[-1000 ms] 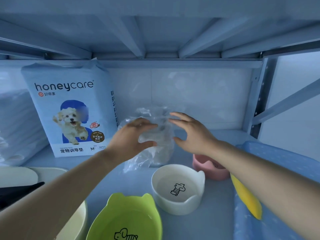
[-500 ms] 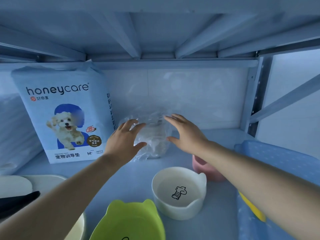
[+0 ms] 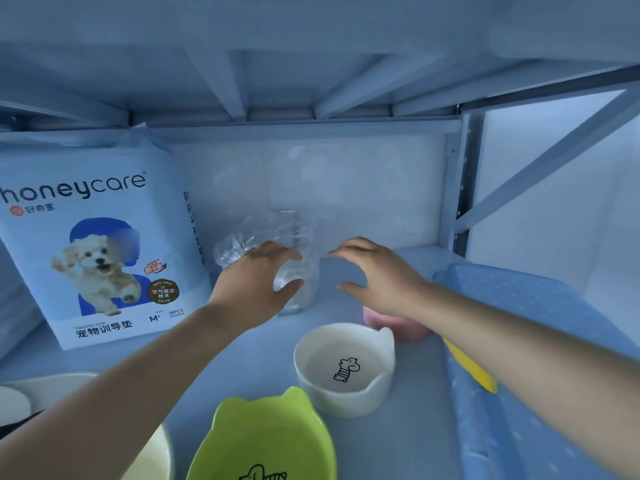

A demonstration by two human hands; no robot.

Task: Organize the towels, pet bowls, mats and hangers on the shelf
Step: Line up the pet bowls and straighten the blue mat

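Two hands work at the back of the pale blue metal shelf [image 3: 408, 441]. The left hand [image 3: 254, 284] holds the crumpled clear plastic package [image 3: 273, 233], fingers [image 3: 275, 249] curled over its top and thumb against its front, which keeps the light, slack wrapper upright just beside the tall blue-and-white pack of pet training pads [image 3: 100, 244]. The right hand [image 3: 379, 275] hovers apart from the package, fingers spread and empty, above the pink bowl [image 3: 401, 329]. The white round bowl with a zebra drawing [image 3: 344, 370] and the green eared bowl [image 3: 266, 438] stand nearer the front edge; the blue dotted mat [image 3: 519, 306] lies at the right. Compared with one second earlier, the package stands farther back on the shelf, and the right hand, then on the wrapper, is off it.
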